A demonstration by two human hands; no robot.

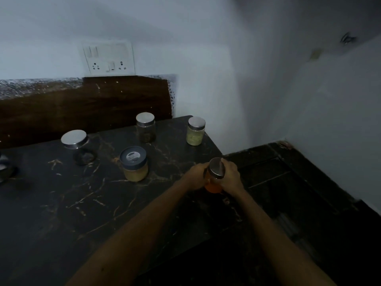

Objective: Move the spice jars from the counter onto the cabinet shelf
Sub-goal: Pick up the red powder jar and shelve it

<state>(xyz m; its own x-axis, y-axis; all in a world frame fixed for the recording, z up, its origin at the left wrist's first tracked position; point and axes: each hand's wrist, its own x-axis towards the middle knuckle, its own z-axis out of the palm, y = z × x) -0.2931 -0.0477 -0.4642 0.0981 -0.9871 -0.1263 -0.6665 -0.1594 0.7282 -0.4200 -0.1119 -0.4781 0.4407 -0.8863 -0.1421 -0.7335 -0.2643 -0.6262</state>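
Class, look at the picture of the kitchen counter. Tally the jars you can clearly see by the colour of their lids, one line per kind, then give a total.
Silver-lidded jars: 4 — dark contents, dark contents, pale green contents, orange contents held in both hands
Grey-lidded jars: 1 — yellowish contents
Total: 5 (a blurred item at the left edge is not counted)

Hands hide orange jar sides; left-edge obj cut off.
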